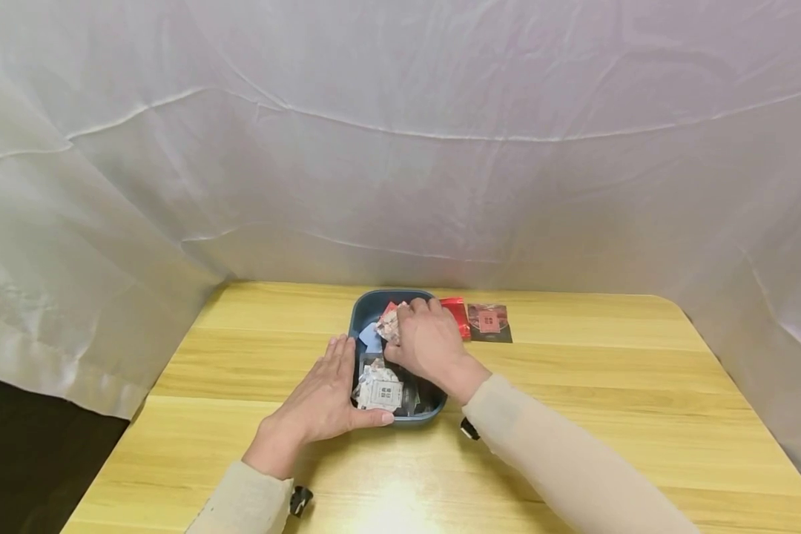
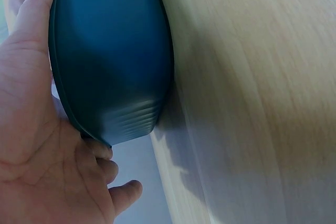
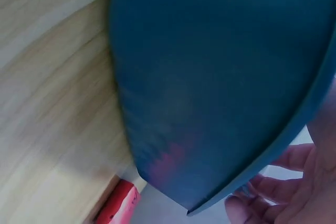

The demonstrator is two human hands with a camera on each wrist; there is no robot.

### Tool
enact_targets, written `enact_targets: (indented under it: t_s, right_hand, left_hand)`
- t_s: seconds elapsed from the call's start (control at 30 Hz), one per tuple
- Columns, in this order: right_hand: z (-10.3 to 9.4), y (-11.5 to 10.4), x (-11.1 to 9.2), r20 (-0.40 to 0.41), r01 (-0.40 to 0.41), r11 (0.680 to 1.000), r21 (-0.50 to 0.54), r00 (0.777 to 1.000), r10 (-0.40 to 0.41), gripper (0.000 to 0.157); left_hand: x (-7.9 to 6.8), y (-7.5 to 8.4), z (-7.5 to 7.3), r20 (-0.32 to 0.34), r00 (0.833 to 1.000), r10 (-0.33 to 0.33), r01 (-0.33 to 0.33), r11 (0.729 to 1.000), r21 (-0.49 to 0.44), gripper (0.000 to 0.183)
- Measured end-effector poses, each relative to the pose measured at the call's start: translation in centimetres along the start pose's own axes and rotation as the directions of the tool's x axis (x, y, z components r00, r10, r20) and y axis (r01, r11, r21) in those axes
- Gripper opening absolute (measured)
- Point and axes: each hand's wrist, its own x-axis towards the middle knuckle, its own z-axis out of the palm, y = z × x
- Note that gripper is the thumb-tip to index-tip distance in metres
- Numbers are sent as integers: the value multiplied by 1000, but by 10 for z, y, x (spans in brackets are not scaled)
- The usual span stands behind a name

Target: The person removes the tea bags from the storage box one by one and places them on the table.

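Note:
A dark blue plastic basket (image 1: pixel 369 302) stands on the wooden table with several small packets in it. My left hand (image 1: pixel 323 393) rests along its left and near rim, fingers straight and thumb across the front edge; the left wrist view shows the palm against the basket's rim. Reaching over the right side, my right hand (image 1: pixel 434 343) pinches a crumpled patterned packet (image 1: pixel 389 326) between thumb and curled fingers. A pale blue piece (image 1: pixel 370 337) lies left of that packet. Nearer the front sits a crumpled white packet with a square label (image 1: pixel 382 389).
Just right of the basket lies a shiny red packet (image 1: pixel 457 317), partly behind my right hand. Beside it, a flat dark packet with a red square label (image 1: pixel 489 322) lies on the table (image 1: pixel 607 415). Pale cloth (image 1: pixel 440 185) hangs behind the table's back edge.

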Motion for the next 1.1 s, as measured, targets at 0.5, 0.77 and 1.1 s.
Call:
enact_targets:
  t_s: [0.5,0.77,1.1]
  right_hand:
    - [-14,17,-6,98,144,974,174,982,-162,15]
    - [-5,19,-6,363,292,920,261,853,-374,83]
    - [2,19,2,394,293,910,292,831,-394,97]
  left_hand:
    - [1,2,0,17,1000,-18,18,1000,0,142]
    - [0,2,0,18,1000,-19,18,1000,22,141]
    - [-2,3,-4,20,1000,-21,19,995,94,142]
